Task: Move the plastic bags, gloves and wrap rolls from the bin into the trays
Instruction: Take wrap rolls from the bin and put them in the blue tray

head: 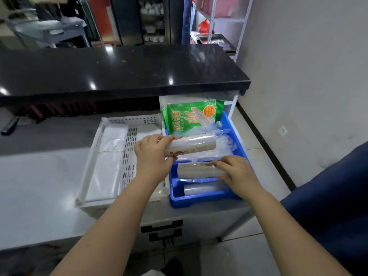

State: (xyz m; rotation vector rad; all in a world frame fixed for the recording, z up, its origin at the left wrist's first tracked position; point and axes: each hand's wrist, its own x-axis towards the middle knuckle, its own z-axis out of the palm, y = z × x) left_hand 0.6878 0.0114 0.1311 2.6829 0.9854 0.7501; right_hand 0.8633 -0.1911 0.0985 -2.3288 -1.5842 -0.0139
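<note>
A blue bin stands on the counter's right end. My left hand grips the left end of a wrap roll, held level above the bin. My right hand grips the right end of a second wrap roll, lower in the bin. A third, clear roll lies at the bin's near end. A green pack of gloves leans upright at the far end, with loose clear plastic bags beneath it. A white perforated tray left of the bin holds folded plastic bags.
A black countertop overhangs the far side of the tray and bin. A dark object lies at the far left of the grey counter. White counter surface stretches to the left. A wall and floor lie to the right.
</note>
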